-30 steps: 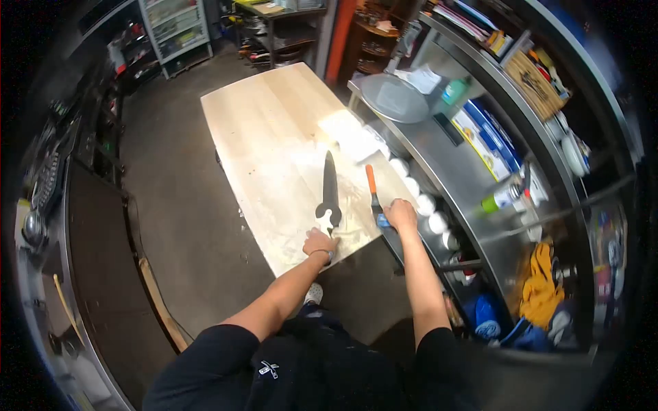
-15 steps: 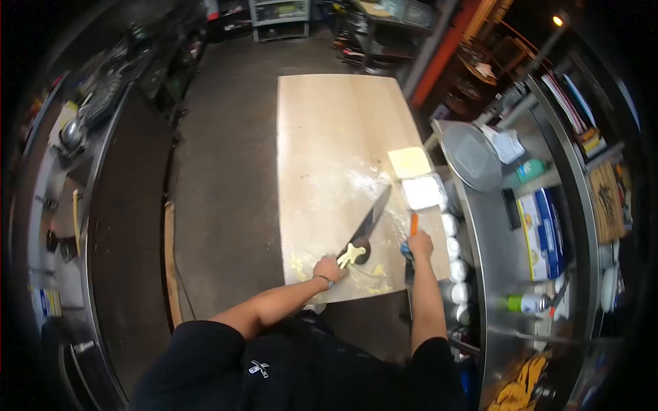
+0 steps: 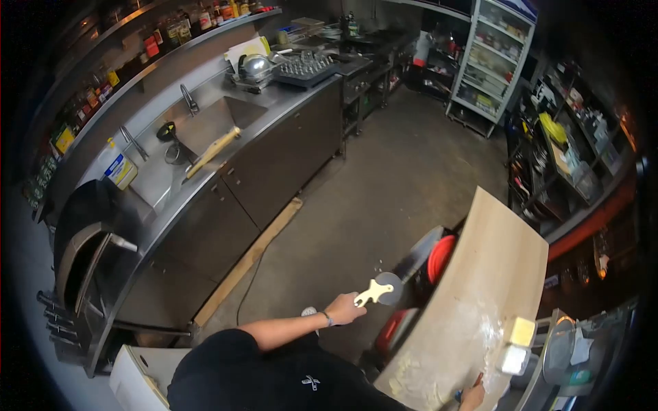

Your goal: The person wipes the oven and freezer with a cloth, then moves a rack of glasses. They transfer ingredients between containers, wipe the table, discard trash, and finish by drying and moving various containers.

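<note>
My left hand is out to the left of the wooden board, over the floor, with its fingers closed around the cream handle of a pizza cutter. The cutter's round grey wheel points away from me. Past the wheel a long grey blade-like shape extends toward the board; its near end is hidden behind the cutter. My right hand is low over the board's right side, closed on an orange-handled tool, with something blue beside it. Flour and yellowish dough scraps lie on the wooden board.
A yellow block and a white container sit at the board's right edge. Red containers show beneath its left side. To the left runs a steel sink counter with a rolling pin across its front edge.
My view has swung left toward the sink counter. My left hand, with the pizza cutter, has moved off the board to beyond its left edge. The right hand remains over the board.
</note>
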The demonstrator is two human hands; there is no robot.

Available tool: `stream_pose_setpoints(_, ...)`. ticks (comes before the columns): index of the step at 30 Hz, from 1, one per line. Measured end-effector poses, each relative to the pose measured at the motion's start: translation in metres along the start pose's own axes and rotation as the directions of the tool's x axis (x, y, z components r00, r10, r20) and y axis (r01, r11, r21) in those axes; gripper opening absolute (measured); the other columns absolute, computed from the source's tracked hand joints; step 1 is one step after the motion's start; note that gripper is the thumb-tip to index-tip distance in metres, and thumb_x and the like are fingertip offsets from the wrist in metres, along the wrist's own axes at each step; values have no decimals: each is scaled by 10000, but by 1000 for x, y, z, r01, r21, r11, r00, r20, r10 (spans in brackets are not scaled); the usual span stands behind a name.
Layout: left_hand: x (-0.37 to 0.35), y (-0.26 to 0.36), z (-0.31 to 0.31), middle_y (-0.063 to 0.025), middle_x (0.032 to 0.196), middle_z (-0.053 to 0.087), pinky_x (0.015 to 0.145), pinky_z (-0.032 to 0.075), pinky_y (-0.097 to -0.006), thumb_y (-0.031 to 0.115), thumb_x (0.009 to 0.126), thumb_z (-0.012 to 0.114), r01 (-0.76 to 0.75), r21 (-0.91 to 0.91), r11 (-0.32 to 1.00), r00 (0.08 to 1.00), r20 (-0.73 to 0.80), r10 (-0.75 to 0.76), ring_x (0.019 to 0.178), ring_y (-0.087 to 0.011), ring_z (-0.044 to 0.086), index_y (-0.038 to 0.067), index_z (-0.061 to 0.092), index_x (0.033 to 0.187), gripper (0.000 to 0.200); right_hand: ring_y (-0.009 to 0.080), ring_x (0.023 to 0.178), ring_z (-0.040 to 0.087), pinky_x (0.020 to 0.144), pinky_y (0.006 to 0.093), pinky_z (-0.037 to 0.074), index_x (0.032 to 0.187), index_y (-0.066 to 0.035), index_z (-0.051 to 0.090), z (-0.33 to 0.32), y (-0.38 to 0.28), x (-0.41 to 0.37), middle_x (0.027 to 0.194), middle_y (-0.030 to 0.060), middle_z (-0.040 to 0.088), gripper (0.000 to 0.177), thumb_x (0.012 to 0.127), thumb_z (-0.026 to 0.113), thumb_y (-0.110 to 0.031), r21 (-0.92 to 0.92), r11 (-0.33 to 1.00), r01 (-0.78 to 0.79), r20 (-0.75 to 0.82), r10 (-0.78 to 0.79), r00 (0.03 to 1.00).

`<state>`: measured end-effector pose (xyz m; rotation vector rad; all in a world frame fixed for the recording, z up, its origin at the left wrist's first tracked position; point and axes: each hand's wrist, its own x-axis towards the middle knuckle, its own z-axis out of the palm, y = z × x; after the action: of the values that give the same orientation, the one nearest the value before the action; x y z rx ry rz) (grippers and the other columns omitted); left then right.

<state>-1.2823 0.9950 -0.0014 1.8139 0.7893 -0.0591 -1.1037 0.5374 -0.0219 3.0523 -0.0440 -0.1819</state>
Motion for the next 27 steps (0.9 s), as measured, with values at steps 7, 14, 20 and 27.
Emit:
stream_pose_setpoints(7,107,-62,-165,-101,569,568,375,434,-302,200,734,577,132,-284,950,930,-295,-218,417,-160,546,-16,507,743,227,347,861,565,764,405,443,1124,-69,543,-32,-141,-41,914,173,594,385,740,563,-86,250,956,153,-312,-71,948)
stream_pose_setpoints(14,245,-54,-319,-63,538,523,320,402,-272,136,754,571,-95,-654,751,847,-449,-283,399,-136,512,-9,488,625,211,325,810,564,717,361,448,1079,-64,563,-79,-311,-37,878,164,593,357,738,522,36,412,761,500,-445,-311,840)
stream_pose_setpoints(20,358,-32,-444,-57,521,528,341,424,-269,174,775,576,-224,-687,691,725,-592,-353,402,-138,523,8,535,633,222,288,836,581,690,358,478,1068,-172,571,-89,-471,45,933,101,579,498,622,576,50,284,564,776,-475,-620,624)
stream_pose_setpoints(27,488,-36,-561,-63,544,509,352,435,-281,235,826,558,-298,-726,620,586,-652,-482,411,-155,514,4,522,706,263,245,698,608,583,345,505,1116,-251,530,-146,-764,153,966,76,554,503,647,624,-97,82,131,988,-322,-935,150)
